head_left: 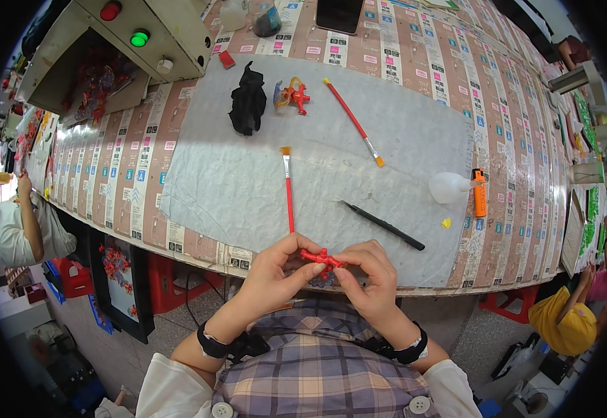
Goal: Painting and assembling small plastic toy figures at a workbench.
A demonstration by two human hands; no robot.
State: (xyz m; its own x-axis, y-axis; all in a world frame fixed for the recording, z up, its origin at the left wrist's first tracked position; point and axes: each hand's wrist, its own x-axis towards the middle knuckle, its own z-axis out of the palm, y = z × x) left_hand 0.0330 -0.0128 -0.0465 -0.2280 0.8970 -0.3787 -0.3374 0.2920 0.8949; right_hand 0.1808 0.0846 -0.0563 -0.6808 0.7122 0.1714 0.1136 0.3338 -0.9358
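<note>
Close to the table's front edge, both hands pinch a small red plastic figure [322,258]. My left hand [276,268] grips its left end between thumb and fingers, and my right hand [369,275] grips its right end. Some clear bluish plastic shows just below the figure, partly hidden. A red-handled paintbrush [289,191] lies just beyond my left hand, bristles pointing away. Beyond my right hand rests a black fine-tipped pen-like tool [385,226]. Farther back, another red figure [299,99] with orange and clear blue parts lies beside a crumpled black cloth [248,99].
A pale sheet [213,167] covers the table's middle. On it lie a second red brush [353,120], a white squeeze bottle [448,188] and a yellow scrap [446,223]. An orange lighter [479,193] is at right. A machine with buttons [171,35] stands back left; a phone [339,15] lies behind.
</note>
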